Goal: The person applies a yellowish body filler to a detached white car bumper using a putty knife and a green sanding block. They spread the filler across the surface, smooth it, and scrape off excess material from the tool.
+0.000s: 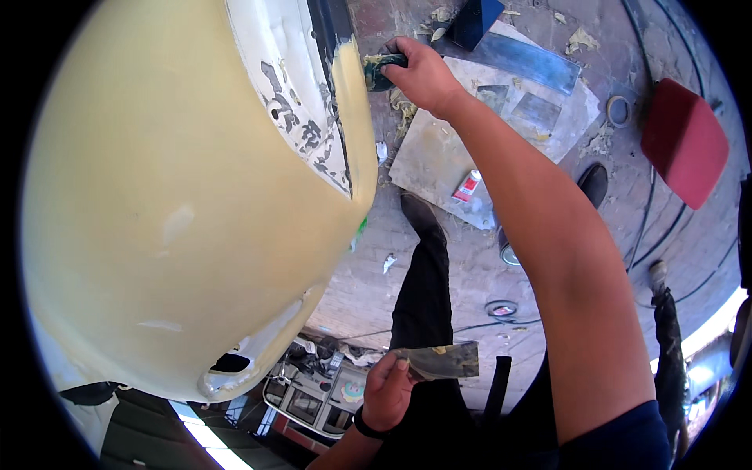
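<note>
My right hand (423, 74) reaches forward with its fingers closed round a dark green putty spreader (376, 72), which has yellowish filler on it. The spreader is beside the edge of a large curved car body panel (180, 204); whether it touches is hard to tell. Cream-yellow filler covers much of the panel, and a white recessed strip (294, 86) shows patches of dark grey. Low in the view, near my body, my left hand (386, 392) grips a flat grey filler spreader (446, 360) with yellow smears along its upper side.
On the floor lies a flat board (439, 160) bearing a red-and-white tube (468, 186) and a long metal blade (529, 63). A dark block (476, 22), a tape roll (619, 111), a red panel (684, 143), hoses and filler scraps surround it. Another person's leg (667, 337) stands at right.
</note>
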Demonstrator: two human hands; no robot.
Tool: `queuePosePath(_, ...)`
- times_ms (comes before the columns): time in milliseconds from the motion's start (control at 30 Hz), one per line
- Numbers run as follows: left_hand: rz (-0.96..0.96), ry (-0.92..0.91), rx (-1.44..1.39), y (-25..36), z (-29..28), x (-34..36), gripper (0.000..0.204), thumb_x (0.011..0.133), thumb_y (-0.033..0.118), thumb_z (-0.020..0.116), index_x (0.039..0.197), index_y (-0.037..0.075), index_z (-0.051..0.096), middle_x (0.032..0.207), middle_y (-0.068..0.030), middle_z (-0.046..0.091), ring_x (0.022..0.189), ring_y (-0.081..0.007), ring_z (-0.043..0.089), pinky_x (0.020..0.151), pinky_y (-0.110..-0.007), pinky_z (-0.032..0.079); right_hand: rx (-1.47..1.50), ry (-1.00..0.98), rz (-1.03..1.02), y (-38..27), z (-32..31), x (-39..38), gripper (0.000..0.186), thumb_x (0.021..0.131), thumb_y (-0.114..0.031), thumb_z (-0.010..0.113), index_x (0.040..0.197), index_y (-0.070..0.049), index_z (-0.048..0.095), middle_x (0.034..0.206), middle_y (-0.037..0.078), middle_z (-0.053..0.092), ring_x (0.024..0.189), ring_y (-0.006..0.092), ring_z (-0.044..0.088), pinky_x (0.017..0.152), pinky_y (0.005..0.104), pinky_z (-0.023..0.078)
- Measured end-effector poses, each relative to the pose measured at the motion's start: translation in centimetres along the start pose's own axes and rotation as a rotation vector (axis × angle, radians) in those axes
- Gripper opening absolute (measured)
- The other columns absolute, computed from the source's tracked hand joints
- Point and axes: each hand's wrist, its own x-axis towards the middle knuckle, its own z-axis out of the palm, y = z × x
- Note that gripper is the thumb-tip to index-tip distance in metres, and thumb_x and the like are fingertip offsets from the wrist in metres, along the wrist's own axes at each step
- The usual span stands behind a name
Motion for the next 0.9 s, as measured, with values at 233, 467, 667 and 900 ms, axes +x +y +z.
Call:
queuePosePath(233,-0.017,0.024,0.000,0.3,0.4,-0.2,0.027,0.114,0.012,0.043,0.128,-0.004,0.058,0.128,-0.0157,0.069,0.120,-0.0257,0.067,0.107,-0.045,0.052,-0.343,0.210,-0.308,-4.6,-1.3,1.7,0.030,0.092,-0.019,0.069,0.121,-0.011,0.070,0.112,0.016,0.073,0.104,0.0408,0.068,0.089,0.0452,0.056)
queuePosePath(467,0.012,-0.009,0.038,1.1,1.3,-0.6,0.028,0.114,0.013,0.042,0.129,-0.005,0.057,0.127,-0.0170,0.069,0.119,-0.0277,0.068,0.106,-0.045,0.054,-0.468,0.083,-0.396,-6.4,-1.0,-0.5,0.026,0.090,-0.015,0.065,0.115,-0.013,0.070,0.113,0.010,0.071,0.105,0.0384,0.067,0.088,0.0500,0.056)
queuePosePath(667,0.118,-0.053,0.109,3.5,5.0,-1.8,0.032,0.115,0.017,0.041,0.129,-0.007,0.057,0.124,-0.0155,0.068,0.116,-0.0217,0.067,0.103,-0.038,0.054,-0.185,-0.067,-0.105,-9.3,-7.2,-10.5,0.029,0.090,-0.013,0.072,0.118,-0.007,0.069,0.107,0.017,0.072,0.099,0.0379,0.069,0.087,0.0442,0.055)
queuePosePath(900,0.309,-0.156,0.357,6.6,10.5,-3.6,0.031,0.115,0.017,0.045,0.129,-0.008,0.058,0.117,-0.0114,0.069,0.108,-0.0164,0.067,0.099,-0.034,0.055,0.754,-0.184,0.367,-21.0,-18.9,-27.3,0.025,0.102,-0.003,0.063,0.127,0.001,0.065,0.114,0.006,0.071,0.108,0.0131,0.067,0.100,0.0330,0.052)
